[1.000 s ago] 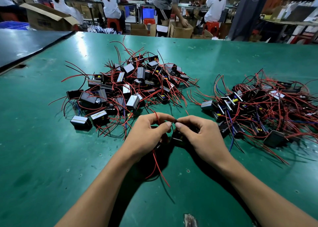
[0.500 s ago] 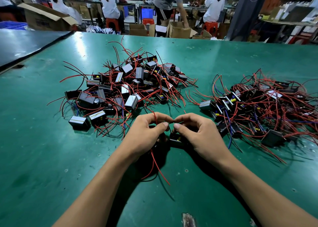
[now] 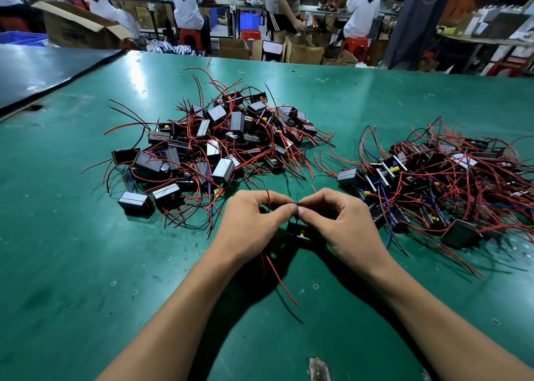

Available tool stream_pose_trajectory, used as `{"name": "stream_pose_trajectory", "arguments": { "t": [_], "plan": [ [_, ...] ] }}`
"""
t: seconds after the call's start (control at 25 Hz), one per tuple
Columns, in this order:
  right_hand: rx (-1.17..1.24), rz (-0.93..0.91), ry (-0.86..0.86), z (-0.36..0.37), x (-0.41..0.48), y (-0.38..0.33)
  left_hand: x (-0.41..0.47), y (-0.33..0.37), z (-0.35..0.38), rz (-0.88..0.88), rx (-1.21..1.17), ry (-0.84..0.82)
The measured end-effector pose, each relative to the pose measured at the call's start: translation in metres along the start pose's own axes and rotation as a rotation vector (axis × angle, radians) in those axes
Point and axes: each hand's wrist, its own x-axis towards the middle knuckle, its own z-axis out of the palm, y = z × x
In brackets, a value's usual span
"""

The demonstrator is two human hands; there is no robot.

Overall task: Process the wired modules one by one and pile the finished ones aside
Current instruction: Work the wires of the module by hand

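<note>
The left hand (image 3: 254, 221) and right hand (image 3: 344, 227) pinch thin wire ends (image 3: 296, 205) together in a tight grip, with the wired module (image 3: 297, 231) on the counter (image 3: 86, 265) just beneath. They seem to be mid-twist. Next, the module should join the left pile (image 3: 216, 146) or right pile (image 3: 448, 184) flanking the grip.

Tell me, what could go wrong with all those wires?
1. The left hand and right hand pinch thin wire ends above the module; a hard tug might strain them.
2. The loose red wire trailing under the left wrist could snag.
3. The left pile and right pile lie close, so stray wires might tangle and mix them.
</note>
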Motion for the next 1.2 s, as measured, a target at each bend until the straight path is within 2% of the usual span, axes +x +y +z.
{"name": "stream_pose_trajectory", "arguments": {
  "t": [0.72, 0.8, 1.0, 1.2],
  "plan": [
    [-0.099, -0.051, 0.017, -0.007, 0.002, -0.007, 0.0, -0.001, 0.007, 0.095, 0.123, 0.035],
    [-0.071, 0.009, 0.008, -0.007, 0.003, -0.009, 0.0, -0.001, 0.007, 0.116, 0.135, 0.035],
    [0.209, 0.296, -0.096, -0.011, 0.005, -0.015, -0.002, -0.002, 0.007, 0.106, 0.09, 0.001],
    [0.39, 0.467, -0.136, -0.012, 0.01, -0.016, -0.002, 0.001, 0.01, 0.133, 0.076, -0.003]
  ]
}}
